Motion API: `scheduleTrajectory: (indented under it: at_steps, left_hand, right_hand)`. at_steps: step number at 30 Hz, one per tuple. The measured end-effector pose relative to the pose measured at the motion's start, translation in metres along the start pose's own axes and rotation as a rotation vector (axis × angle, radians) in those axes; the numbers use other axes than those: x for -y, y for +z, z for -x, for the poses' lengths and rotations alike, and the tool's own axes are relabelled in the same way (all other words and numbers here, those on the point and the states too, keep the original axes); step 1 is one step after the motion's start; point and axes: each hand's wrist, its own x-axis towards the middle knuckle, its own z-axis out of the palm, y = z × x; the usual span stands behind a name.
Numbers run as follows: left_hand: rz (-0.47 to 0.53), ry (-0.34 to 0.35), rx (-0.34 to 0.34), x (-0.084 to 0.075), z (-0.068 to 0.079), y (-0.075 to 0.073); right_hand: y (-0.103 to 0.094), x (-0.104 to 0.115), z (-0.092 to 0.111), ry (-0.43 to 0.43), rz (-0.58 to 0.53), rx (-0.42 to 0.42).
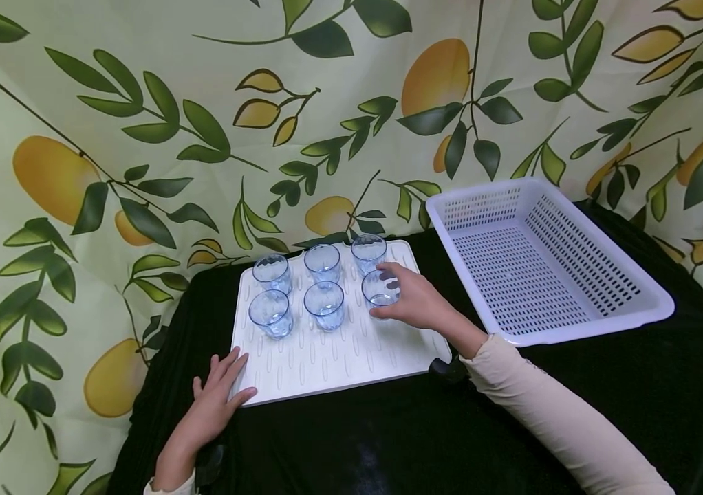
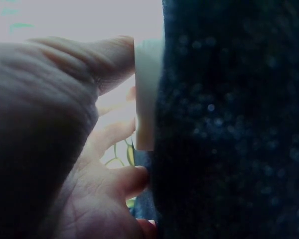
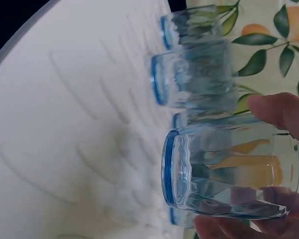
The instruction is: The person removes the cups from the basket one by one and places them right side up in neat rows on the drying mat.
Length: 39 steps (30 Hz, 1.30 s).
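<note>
My right hand (image 1: 410,295) grips a clear bluish drinking glass (image 1: 380,292) between thumb and fingers, near its rim. In the right wrist view this glass (image 3: 229,172) is upright relative to the white ridged mat (image 1: 339,354); I cannot tell whether its base touches the mat. Several matching glasses stand upright in two rows, among them a front middle glass (image 1: 324,307) and a back right glass (image 1: 369,254). At the mat's front left corner rests my left hand (image 1: 212,402), its fingers extended along the edge. The left wrist view shows its thumb (image 2: 109,57) against the mat's side.
A pale lavender perforated plastic basket (image 1: 574,328) stands right of the mat, with no glasses in it. Black cloth (image 1: 339,440) covers the table. Behind hangs a curtain (image 1: 351,144) printed with fruit and leaves.
</note>
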Motion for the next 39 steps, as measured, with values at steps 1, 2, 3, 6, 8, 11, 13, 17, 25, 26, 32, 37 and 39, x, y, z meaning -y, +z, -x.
scheduleTrajectory:
  at_steps: [1,2,3,6,8,11,13,17,25,26,32,37,39]
  left_hand:
    - [0.002,0.001,0.0,0.0,0.0,0.0]
    - [0.004,0.0,0.001,0.0,0.0,0.001]
    - [0.007,0.001,0.0,0.001,0.0,0.001]
    - [0.01,0.005,-0.007,0.001,0.001,0.002]
    - [0.011,0.013,-0.017,0.002,0.002,0.002]
    - [0.009,0.019,-0.026,0.003,0.002,0.003]
    - [0.008,0.016,-0.028,0.002,0.002,0.003]
    - [0.004,0.006,-0.005,0.001,0.003,0.004]
    - [0.0,-0.001,0.001,0.0,0.005,0.002]
    - [0.002,0.002,-0.004,0.0,0.005,0.002]
    - [0.008,0.009,-0.005,0.001,0.005,0.002]
    - [0.011,0.006,0.001,0.001,0.004,0.001]
    - [0.006,0.003,0.003,0.0,0.004,0.0]
  right_hand:
    - [0.001,-0.002,-0.001,0.002,0.005,-0.005]
    - [0.003,-0.003,-0.002,0.006,0.009,-0.007]
    - [0.004,-0.005,-0.003,0.008,0.017,-0.011]
    - [0.005,-0.007,-0.005,0.02,0.022,-0.015]
    - [0.006,-0.008,-0.007,0.03,0.018,-0.016]
    - [0.008,-0.009,-0.01,0.034,0.019,-0.016]
    - [0.009,-0.01,-0.012,0.033,0.016,-0.012]
    - [0.012,-0.013,-0.012,0.031,0.024,0.001]
    - [0.018,-0.017,-0.014,0.019,0.02,0.011]
    - [0.018,-0.017,-0.015,0.019,0.023,0.012]
    - [0.015,-0.014,-0.009,0.03,0.063,0.009]
    - [0.0,-0.005,0.008,-0.039,0.164,-0.067]
    - [-0.009,-0.003,0.017,-0.087,0.232,-0.123]
